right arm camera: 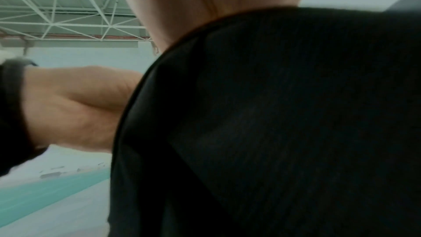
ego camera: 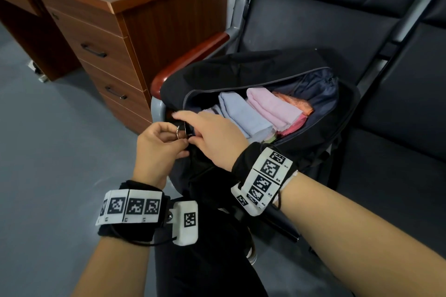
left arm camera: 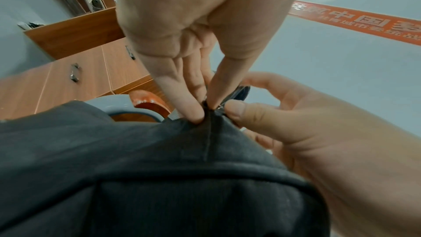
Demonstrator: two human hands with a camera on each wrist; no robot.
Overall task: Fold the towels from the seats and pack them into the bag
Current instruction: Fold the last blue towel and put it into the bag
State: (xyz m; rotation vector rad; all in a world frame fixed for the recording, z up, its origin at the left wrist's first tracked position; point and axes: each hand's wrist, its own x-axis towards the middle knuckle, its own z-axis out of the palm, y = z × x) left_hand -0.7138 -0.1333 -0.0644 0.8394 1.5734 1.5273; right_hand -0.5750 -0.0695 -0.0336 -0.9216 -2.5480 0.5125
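A black bag [ego camera: 241, 67] lies open on a black seat [ego camera: 301, 26]. Folded towels fill it side by side: a blue towel [ego camera: 241, 113], a pink towel [ego camera: 272, 106] and an orange towel [ego camera: 296, 102] towards the far end. Both hands meet at the bag's near-left zipper end. My left hand [ego camera: 179, 138] pinches the black bag fabric [left arm camera: 205, 132] between thumb and fingertip [left arm camera: 193, 113]. My right hand [ego camera: 190, 132] pinches the zipper pull, its thumb [left arm camera: 239, 111] pressed against it. A metal ring [ego camera: 177, 131] shows between the hands. The right wrist view is mostly blocked by the bag [right arm camera: 273, 114].
A brown wooden desk with drawers [ego camera: 108, 31] stands left of the seats. A red-brown armrest [ego camera: 193, 55] runs beside the bag. More black seats [ego camera: 398, 128] lie to the right. Grey floor [ego camera: 48, 152] spreads at left. My dark-trousered leg [ego camera: 205, 260] is below the bag.
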